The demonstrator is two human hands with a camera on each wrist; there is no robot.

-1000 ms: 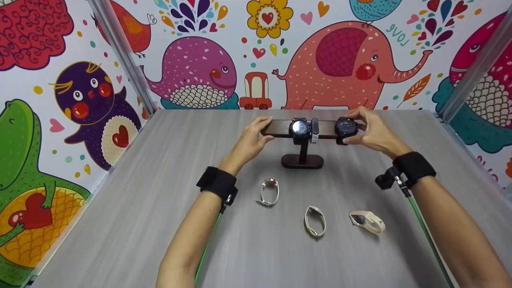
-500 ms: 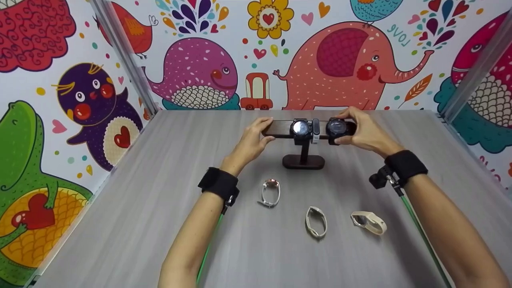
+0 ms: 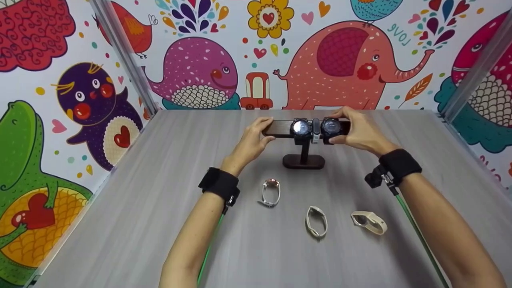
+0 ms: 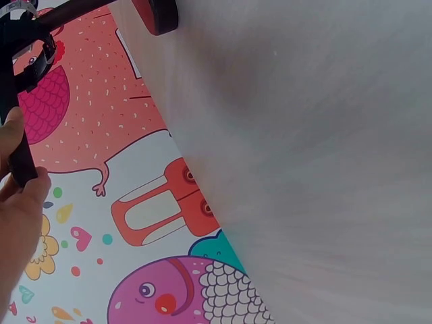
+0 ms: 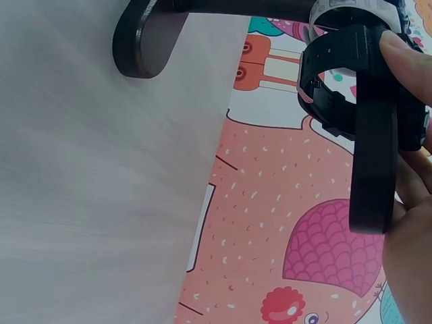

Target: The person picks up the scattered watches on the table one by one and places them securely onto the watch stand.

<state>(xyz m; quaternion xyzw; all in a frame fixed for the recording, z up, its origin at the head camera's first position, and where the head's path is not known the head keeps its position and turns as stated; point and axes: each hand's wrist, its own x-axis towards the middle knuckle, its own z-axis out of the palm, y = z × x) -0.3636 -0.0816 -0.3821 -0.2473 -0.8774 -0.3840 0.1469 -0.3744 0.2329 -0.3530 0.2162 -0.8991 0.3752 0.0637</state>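
A dark wooden watch stand (image 3: pixel 279 128) with an oval foot stands toward the back of the table. My left hand (image 3: pixel 250 140) grips the left end of its bar between thumb and fingers. On the bar hang a black watch (image 3: pixel 300 127), a slim fitness band (image 3: pixel 316 127) with a pale strap, and a second black watch (image 3: pixel 331 127) to the right. My right hand (image 3: pixel 360 129) pinches this right-hand watch by its case, thumb below and fingers above. In the right wrist view its black strap (image 5: pixel 329 108) loops around the bar, close beside the pale-strapped band.
Three light-strapped watches lie on the grey table (image 3: pixel 160 224) in front of the stand: one with a reddish dial (image 3: pixel 271 193), a cream one on its side (image 3: pixel 316 222) and another cream one (image 3: pixel 369 222) to the right. Cartoon-printed walls (image 3: pixel 192 72) enclose the table's back and sides.
My right hand has slid the right-hand black watch leftward along the bar, from near its end to beside the fitness band. My left hand keeps its grip in the same place.
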